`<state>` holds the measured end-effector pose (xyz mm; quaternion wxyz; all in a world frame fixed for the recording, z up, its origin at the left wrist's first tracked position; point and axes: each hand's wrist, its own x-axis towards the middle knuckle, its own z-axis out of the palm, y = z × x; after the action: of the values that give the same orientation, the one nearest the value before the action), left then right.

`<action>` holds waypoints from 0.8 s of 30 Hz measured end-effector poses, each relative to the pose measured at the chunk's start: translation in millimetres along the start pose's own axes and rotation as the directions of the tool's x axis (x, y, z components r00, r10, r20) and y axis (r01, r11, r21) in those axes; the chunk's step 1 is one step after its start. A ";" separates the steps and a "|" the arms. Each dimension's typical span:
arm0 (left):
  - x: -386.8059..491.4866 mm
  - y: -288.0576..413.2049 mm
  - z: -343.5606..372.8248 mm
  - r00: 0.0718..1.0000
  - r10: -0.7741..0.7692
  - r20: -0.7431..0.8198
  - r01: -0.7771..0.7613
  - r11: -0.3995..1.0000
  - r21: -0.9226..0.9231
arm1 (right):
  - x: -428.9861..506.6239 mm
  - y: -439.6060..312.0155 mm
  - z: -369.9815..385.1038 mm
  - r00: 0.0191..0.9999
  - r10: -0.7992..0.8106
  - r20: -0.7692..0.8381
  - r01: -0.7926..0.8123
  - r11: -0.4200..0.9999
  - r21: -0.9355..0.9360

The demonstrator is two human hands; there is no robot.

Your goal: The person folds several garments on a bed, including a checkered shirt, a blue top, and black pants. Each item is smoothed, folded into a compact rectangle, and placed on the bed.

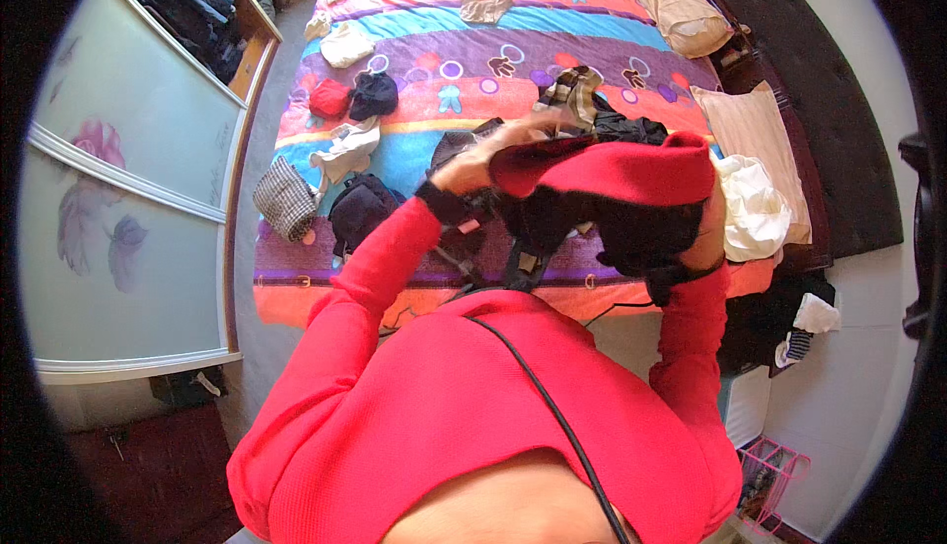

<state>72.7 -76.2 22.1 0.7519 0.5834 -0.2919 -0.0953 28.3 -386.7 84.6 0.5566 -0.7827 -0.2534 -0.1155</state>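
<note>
A red and black garment (pixel 621 174) is bunched up in front of me above the bed. My right hand (pixel 712 229) grips its right side, with some fingers hidden by the cloth. Blurred, my left hand (pixel 492 155) reaches along the garment's upper left edge, fingers stretched to the right. Whether it pinches the fabric I cannot tell. Behind the garment lie a brown and black checked cloth (pixel 573 93) and a black cloth (pixel 629 126). A dark garment (pixel 451 146) sits just beyond my left wrist.
The bed's striped blanket (pixel 414 48) also carries a red bundle (pixel 330 98), a black bundle (pixel 373 95), a checked cloth (pixel 285 200), a dark bundle (pixel 362 207) and a white cloth (pixel 755 207). Pillows (pixel 677 11) line the right. A sliding-door wardrobe (pixel 140 196) stands left. A black cable (pixel 533 374) crosses my chest.
</note>
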 end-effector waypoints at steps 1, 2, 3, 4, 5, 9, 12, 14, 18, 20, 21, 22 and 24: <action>-0.6 -11.3 6.6 0.995 0.070 0.072 -0.078 0.990 0.116 | -2.8 -0.9 -2.2 0.995 -0.085 -0.046 0.067 0.952 -0.299; -1.8 -23.5 13.3 0.997 -0.013 0.077 -0.002 0.982 0.190 | -5.0 -2.1 -7.8 0.998 -0.031 -0.053 0.018 0.975 -0.221; -7.2 -35.0 16.7 0.971 -0.239 0.006 0.229 0.936 0.266 | -6.6 -1.2 -11.8 0.993 0.104 -0.048 -0.107 0.992 -0.059; -9.0 -46.7 20.5 0.992 -0.101 -0.081 0.113 0.980 0.167 | -8.3 0.7 -17.2 0.939 0.339 -0.058 -0.315 0.917 0.246; -11.9 -56.1 21.7 0.980 -0.009 -0.199 0.031 0.994 0.108 | -8.4 8.0 -19.1 0.794 0.603 0.077 -0.517 0.602 0.608; -40.2 -65.5 -1.3 0.881 0.006 -0.473 0.176 0.924 0.339 | -20.7 49.9 -30.4 0.887 0.402 0.226 -0.282 0.860 -0.425; -58.9 -58.5 2.9 0.895 0.017 -0.445 0.267 0.779 0.567 | -43.8 95.2 -26.0 0.873 0.487 0.031 -0.409 0.765 -0.498; -67.2 -53.3 7.1 0.925 0.037 -0.378 0.209 0.780 0.589 | -47.9 116.5 -23.2 0.918 0.395 -0.045 -0.349 0.747 -0.566; -77.9 -45.5 6.5 0.954 0.051 -0.294 0.177 0.696 0.696 | -36.5 119.3 -20.1 0.952 0.256 -0.170 -0.305 0.731 -0.611; -82.6 -40.5 2.3 0.944 0.140 -0.299 0.137 0.657 0.741 | -30.1 107.5 -18.2 0.942 0.216 -0.256 -0.327 0.759 -0.562; -84.6 -37.4 -0.2 0.931 0.176 -0.319 0.140 0.636 0.759 | -28.5 102.5 -16.1 0.928 0.194 -0.319 -0.339 0.796 -0.502; -87.3 -34.1 -1.6 0.903 0.268 -0.335 0.111 0.609 0.786 | -27.6 98.8 -14.5 0.908 0.175 -0.382 -0.344 0.830 -0.439; -92.6 -27.4 -4.2 0.851 0.394 -0.347 0.072 0.567 0.821 | -26.5 97.4 -13.3 0.881 0.078 -0.467 -0.316 0.832 -0.457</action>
<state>5.3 -36.2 -34.4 0.4551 0.8335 -0.1540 0.2728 58.4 -430.7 -2.2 0.3748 -0.8808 0.0003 -0.2892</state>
